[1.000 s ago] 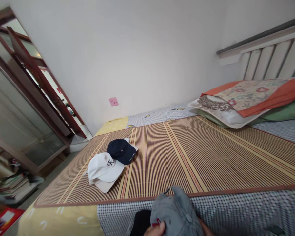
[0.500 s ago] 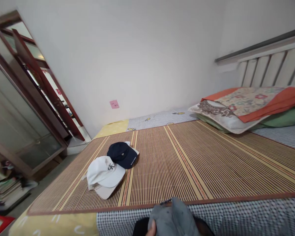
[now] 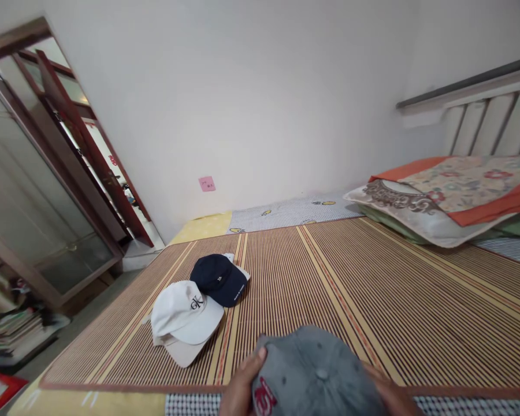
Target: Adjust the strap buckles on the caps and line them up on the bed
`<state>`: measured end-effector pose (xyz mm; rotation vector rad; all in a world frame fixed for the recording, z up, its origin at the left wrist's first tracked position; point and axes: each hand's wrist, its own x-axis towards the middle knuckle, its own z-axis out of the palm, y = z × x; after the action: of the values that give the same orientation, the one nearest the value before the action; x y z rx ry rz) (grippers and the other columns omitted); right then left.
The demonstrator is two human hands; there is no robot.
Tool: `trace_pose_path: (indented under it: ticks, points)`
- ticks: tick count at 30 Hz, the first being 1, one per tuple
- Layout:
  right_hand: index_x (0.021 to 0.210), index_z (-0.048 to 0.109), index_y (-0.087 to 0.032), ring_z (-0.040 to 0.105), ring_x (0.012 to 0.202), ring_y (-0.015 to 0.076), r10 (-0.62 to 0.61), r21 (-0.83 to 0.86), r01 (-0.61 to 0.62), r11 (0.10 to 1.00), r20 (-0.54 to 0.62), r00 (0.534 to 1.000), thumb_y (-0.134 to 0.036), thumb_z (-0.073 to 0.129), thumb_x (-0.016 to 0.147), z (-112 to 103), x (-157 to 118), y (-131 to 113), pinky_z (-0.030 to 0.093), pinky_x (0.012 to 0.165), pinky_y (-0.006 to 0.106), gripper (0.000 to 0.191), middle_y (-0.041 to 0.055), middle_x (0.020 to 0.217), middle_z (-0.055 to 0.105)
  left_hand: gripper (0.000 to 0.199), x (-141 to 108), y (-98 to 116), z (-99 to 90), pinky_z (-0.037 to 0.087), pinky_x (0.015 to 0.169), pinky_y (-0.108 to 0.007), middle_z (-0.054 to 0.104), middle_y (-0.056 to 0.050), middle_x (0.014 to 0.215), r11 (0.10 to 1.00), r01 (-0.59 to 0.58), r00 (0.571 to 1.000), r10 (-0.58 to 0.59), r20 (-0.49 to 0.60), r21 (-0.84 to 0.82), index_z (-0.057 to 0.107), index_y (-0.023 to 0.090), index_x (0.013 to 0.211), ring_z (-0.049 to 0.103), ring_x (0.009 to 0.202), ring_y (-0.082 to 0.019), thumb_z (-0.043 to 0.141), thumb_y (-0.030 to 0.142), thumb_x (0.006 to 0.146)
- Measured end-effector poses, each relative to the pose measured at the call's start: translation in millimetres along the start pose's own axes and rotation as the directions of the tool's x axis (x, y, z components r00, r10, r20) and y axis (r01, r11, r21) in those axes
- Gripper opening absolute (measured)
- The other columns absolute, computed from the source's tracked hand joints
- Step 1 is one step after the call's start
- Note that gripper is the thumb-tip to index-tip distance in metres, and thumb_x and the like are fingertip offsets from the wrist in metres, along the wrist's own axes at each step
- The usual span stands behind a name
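Observation:
A grey baseball cap (image 3: 316, 375) with dark red lettering at its lower left fills the bottom middle of the head view, crown up. My left hand (image 3: 242, 384) grips its left side, thumb on the fabric. On the right side my right hand (image 3: 390, 393) holds the cap too, its fingers mostly hidden behind it. To the left on the mat lies a white cap (image 3: 184, 312) with dark letters, on top of another pale cap's brim (image 3: 184, 351). A navy cap (image 3: 216, 277) touches it, with a light cap edge showing beneath.
A striped bamboo mat (image 3: 286, 289) covers the bed. Stacked pillows (image 3: 416, 216) rest at the right by the white headboard (image 3: 476, 127). A doorway with a mirror-like panel (image 3: 47, 173) stands left, above piled books (image 3: 17, 329). A pink note (image 3: 207, 184) is on the wall.
The grey cap has come up further into view and turned, so its crown and red lettering show. Both my hands are now visible on it. The view has shifted slightly left.

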<state>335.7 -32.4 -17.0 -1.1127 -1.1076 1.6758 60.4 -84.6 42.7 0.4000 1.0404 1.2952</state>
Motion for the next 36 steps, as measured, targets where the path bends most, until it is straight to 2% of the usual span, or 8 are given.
trace_pose_path:
  ticks: [4, 8, 11, 17, 23, 25, 30, 36]
  points:
    - [0.107, 0.081, -0.018, 0.070, 0.114, 0.0386, -0.184, 0.137, 0.184, 0.973, -0.014, 0.983, -0.056, 0.083, 0.070, 27, 25, -99, 0.055, 0.099, 0.053, 0.053, 0.0159, 0.109, 0.080, 0.035, 18, 68, 61.2, 0.056, 0.100, -0.042, 0.082, -0.012, 0.096, 0.953, -0.300, 0.946, 0.303, 0.115, -0.043, 0.079, 0.013, 0.096, 0.074, 0.106, -0.033, 0.091, 0.035, 0.073]
    - [0.108, 0.081, -0.019, 0.072, 0.109, 0.0339, -0.498, 0.016, 0.499, 0.866, -0.046, 0.866, -0.059, 0.080, 0.078, 28, 64, -151, 0.055, 0.098, 0.047, 0.051, 0.0127, 0.106, 0.081, 0.041, 42, 122, 87.5, 0.056, 0.093, -0.036, 0.080, -0.008, 0.094, 0.860, -0.510, 0.828, 0.492, 0.268, -0.003, 0.077, 0.015, 0.109, 0.074, 0.097, -0.027, 0.086, 0.038, 0.077]
    - [0.113, 0.080, -0.019, 0.072, 0.109, 0.0316, -0.563, -0.036, 0.562, 0.826, -0.043, 0.825, -0.053, 0.075, 0.083, 22, 102, -142, 0.053, 0.100, 0.045, 0.045, 0.0116, 0.110, 0.081, 0.037, 79, 124, 73.6, 0.054, 0.083, -0.031, 0.078, -0.005, 0.086, 0.819, -0.568, 0.807, 0.533, 0.256, 0.086, 0.077, 0.016, 0.108, 0.072, 0.085, -0.022, 0.081, 0.040, 0.080]
    - [0.101, 0.083, -0.022, 0.071, 0.109, 0.0326, -0.375, -0.272, 0.372, 0.888, 0.043, 0.926, -0.028, 0.066, 0.071, 17, 185, -54, 0.051, 0.100, 0.047, 0.034, 0.0098, 0.102, 0.081, 0.010, 173, 46, 24.1, 0.035, 0.053, -0.022, 0.059, 0.003, 0.054, 0.818, -0.445, 0.885, 0.463, 0.041, 0.364, 0.065, 0.018, 0.056, 0.049, 0.055, -0.013, 0.073, 0.024, 0.057]
    - [0.082, 0.080, -0.025, 0.069, 0.100, 0.0308, -0.368, -0.380, 0.388, 0.839, 0.128, 0.921, -0.015, 0.061, 0.063, 19, 214, -40, 0.047, 0.097, 0.043, 0.029, 0.0043, 0.084, 0.080, 0.011, 194, 28, 16.8, 0.038, 0.057, -0.024, 0.057, 0.003, 0.060, 0.824, -0.443, 0.884, 0.467, 0.019, 0.353, 0.064, 0.018, 0.065, 0.048, 0.057, -0.014, 0.069, 0.028, 0.063]
    - [0.078, 0.078, -0.024, 0.068, 0.092, 0.0282, -0.437, -0.429, 0.451, 0.783, 0.138, 0.889, -0.015, 0.057, 0.064, 25, 214, -62, 0.047, 0.091, 0.039, 0.027, 0.0034, 0.079, 0.077, 0.009, 187, 43, 16.4, 0.039, 0.061, -0.023, 0.057, 0.004, 0.065, 0.773, -0.519, 0.828, 0.560, -0.007, 0.364, 0.064, 0.020, 0.070, 0.049, 0.063, -0.015, 0.068, 0.028, 0.068]
    - [0.071, 0.068, -0.021, 0.060, 0.073, 0.0196, -0.470, -0.427, 0.542, 0.724, 0.270, 0.840, -0.018, 0.048, 0.073, 34, 202, -97, 0.043, 0.068, 0.028, 0.020, -0.0003, 0.071, 0.066, 0.010, 170, 68, 7.0, 0.032, 0.061, -0.025, 0.048, 0.005, 0.062, 0.423, -0.633, 0.537, 0.843, -0.026, 0.648, 0.060, 0.023, 0.068, 0.042, 0.063, -0.016, 0.062, 0.019, 0.076]
    - [0.080, 0.077, -0.021, 0.067, 0.079, 0.0232, -0.174, -0.616, 0.338, 0.712, 0.312, 0.934, -0.032, 0.065, 0.083, 28, 180, -85, 0.046, 0.068, 0.029, 0.017, 0.0061, 0.083, 0.075, 0.005, 182, 49, -1.0, 0.041, 0.073, -0.030, 0.065, -0.003, 0.073, 0.468, -0.465, 0.779, 0.620, 0.096, 0.751, 0.068, 0.021, 0.075, 0.059, 0.075, -0.024, 0.065, 0.021, 0.078]
